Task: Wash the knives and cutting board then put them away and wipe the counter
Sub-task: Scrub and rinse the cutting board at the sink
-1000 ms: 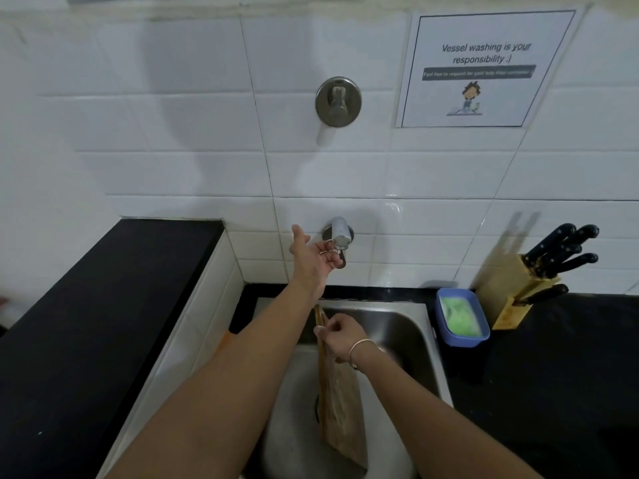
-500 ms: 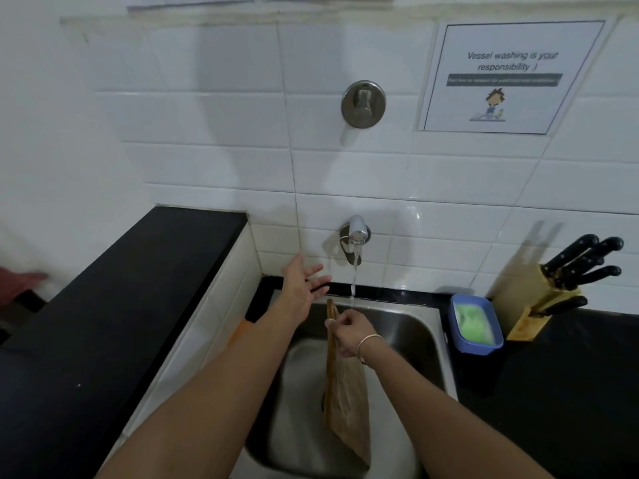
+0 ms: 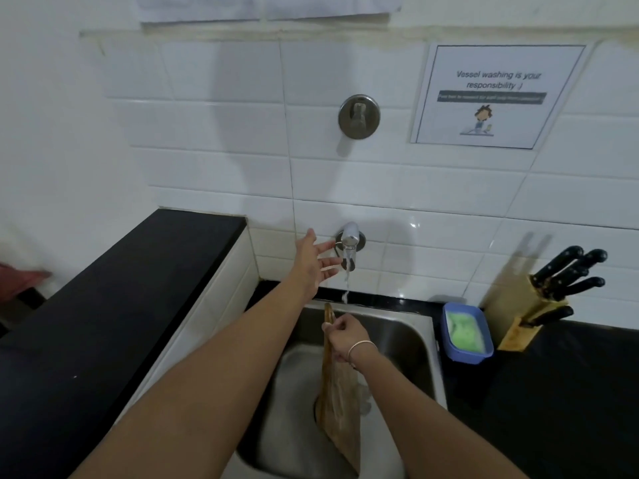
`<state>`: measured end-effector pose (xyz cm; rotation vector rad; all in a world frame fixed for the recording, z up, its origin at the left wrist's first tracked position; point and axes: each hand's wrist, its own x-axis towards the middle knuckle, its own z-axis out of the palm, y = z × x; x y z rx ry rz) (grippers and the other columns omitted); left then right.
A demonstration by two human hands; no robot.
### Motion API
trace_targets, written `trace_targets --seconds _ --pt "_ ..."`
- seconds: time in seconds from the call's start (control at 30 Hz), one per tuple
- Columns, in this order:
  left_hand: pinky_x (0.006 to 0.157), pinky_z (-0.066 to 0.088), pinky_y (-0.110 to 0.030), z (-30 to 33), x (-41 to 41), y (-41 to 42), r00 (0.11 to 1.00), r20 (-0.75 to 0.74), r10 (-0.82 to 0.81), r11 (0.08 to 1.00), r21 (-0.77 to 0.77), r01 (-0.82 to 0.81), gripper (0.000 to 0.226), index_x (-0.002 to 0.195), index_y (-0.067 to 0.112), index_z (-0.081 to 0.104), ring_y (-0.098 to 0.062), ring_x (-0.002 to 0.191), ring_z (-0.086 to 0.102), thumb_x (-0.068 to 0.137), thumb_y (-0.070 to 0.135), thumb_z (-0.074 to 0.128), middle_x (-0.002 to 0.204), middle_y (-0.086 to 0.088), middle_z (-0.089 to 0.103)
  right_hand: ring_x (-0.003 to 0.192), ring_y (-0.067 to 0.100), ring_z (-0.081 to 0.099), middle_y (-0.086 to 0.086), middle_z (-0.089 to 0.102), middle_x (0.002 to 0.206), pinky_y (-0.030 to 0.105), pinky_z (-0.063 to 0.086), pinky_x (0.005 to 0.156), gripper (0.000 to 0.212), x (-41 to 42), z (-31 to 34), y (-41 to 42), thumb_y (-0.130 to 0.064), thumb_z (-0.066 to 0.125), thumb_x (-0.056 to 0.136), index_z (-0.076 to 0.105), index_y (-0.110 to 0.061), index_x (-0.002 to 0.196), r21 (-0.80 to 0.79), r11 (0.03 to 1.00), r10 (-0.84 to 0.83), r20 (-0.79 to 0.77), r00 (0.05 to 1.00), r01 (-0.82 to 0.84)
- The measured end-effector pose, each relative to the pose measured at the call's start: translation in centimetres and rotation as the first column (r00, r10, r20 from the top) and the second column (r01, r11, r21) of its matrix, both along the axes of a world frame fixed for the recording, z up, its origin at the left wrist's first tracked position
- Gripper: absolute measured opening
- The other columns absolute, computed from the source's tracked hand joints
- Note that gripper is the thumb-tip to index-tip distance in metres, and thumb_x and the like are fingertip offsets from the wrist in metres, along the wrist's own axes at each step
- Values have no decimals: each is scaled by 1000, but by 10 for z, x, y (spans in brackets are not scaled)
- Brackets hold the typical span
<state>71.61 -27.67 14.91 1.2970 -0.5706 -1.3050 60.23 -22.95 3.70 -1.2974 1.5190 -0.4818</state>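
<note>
Knives (image 3: 567, 274) look put away, while right hand (image 3: 345, 337) grips the cutting board (image 3: 337, 402) under running water, left hand (image 3: 313, 264) spread beside the tap (image 3: 350, 236), tabletop (image 3: 553, 392) unwiped

The wall notice (image 3: 498, 96) reads "Vessel washing is your responsibility :)".

The cutting board (image 3: 337, 409) looks like brown wood, wet and matt. The sink (image 3: 408, 344) is brushed metal with a dull sheen, and the tap (image 3: 350, 236) is shiny chrome. The wall tiles (image 3: 432, 236) are glossy white ceramic. The table (image 3: 553, 392) is smooth black stone. The knife block (image 3: 518, 319) is pale wood, its knives (image 3: 570, 271) have glossy black handles, and the tub (image 3: 465, 331) is blue plastic.
</note>
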Motion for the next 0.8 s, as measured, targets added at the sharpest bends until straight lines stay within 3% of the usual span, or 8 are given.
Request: trace_targets --seconds 0.13,0.23,0.33,0.47,0.8 --pt "76 52 -43 1 -4 -13 985 -170 1 1000 22 3 54 137 14 39 -31 90 61 106 58 30 116 -16 63 65 21 56 5 65 81 36 53 72 24 2 -3 -2 -41 67 89 51 -23 82 33 999 14 11 1000 -14" --pt "83 48 -46 -1 -7 -24 970 -242 26 1000 9 -24 62 134 10 40 -34 96 56 104 63 33 114 -19 61 60 18 53 2 61 75 33 49 67 25 1 -2 -6 -41 67 89 51 -23 83 53 998 42 12 999 -43" --pt "71 45 -40 -5 -9 -27 966 -254 52 998 -5 -55 59 121 10 43 -27 78 53 103 65 33 102 -18 58 56 17 57 4 64 76 30 55 57 23 -2 5 -8 -39 64 93 56 -18 93 81 993 83 -3 997 -83" --pt "63 40 -37 -15 -8 -30 952 -293 85 996 -13 -93 53 105 12 40 -24 67 47 103 65 34 86 -15 55 69 24 66 9 68 89 42 64 72 30 -5 7 -12 -40 63 94 60 -14 109 91 985 150 -31 988 -146" --pt "61 38 -38 -21 -6 -33 939 -330 100 993 -19 -113 57 106 12 39 -25 63 44 99 68 38 82 -13 50 78 25 71 11 70 100 45 63 75 27 -4 5 -11 -43 62 93 59 -19 106 80 984 161 -27 987 -159"
